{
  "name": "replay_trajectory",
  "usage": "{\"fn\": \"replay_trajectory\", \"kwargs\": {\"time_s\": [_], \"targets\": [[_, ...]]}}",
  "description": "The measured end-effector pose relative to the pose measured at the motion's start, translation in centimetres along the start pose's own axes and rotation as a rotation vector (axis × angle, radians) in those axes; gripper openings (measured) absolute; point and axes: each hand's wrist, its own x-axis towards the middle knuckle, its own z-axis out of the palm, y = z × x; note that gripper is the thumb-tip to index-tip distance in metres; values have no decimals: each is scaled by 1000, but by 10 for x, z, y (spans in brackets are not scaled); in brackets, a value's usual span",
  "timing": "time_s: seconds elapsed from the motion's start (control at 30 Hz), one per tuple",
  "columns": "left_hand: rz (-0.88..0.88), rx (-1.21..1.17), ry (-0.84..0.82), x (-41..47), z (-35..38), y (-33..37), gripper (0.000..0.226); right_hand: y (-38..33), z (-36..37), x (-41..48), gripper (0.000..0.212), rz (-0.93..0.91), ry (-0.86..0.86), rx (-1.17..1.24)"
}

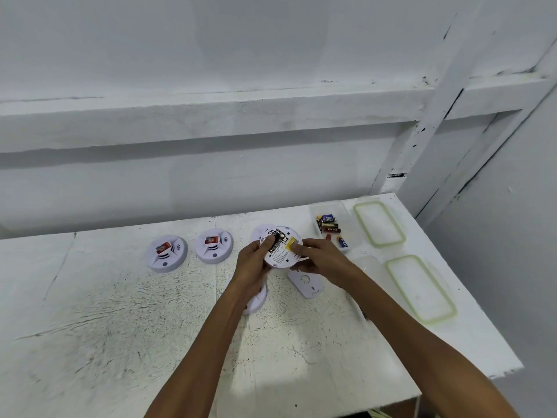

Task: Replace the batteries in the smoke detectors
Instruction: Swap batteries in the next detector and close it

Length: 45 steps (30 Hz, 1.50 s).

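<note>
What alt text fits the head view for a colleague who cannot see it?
The left hand and right hand hold a white smoke detector, back side up, over a white table, right fingertips at a yellow block in it. Two detectors topped with red batteries sit left; a clear tub of batteries sits right.

1 view, from a camera on the person's head, looks forward and down over the counter (120, 327). It sits close: both forearms run in from the bottom edge, and the left hand (253, 262) and right hand (321, 257) meet just below the middle, print on the detector (278, 251) between them visible but unreadable. Beyond the hands the wall (211, 55) fills the upper half. The wide lens bends the counter's edge right of the right hand.
</note>
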Motion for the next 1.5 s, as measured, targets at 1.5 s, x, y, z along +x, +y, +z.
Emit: {"fn": "replay_trajectory", "kwargs": {"time_s": [1.5], "targets": [[-108, -600, -40, 11, -3, 4, 46, 5, 12, -1, 65, -315, 594, -954]]}}
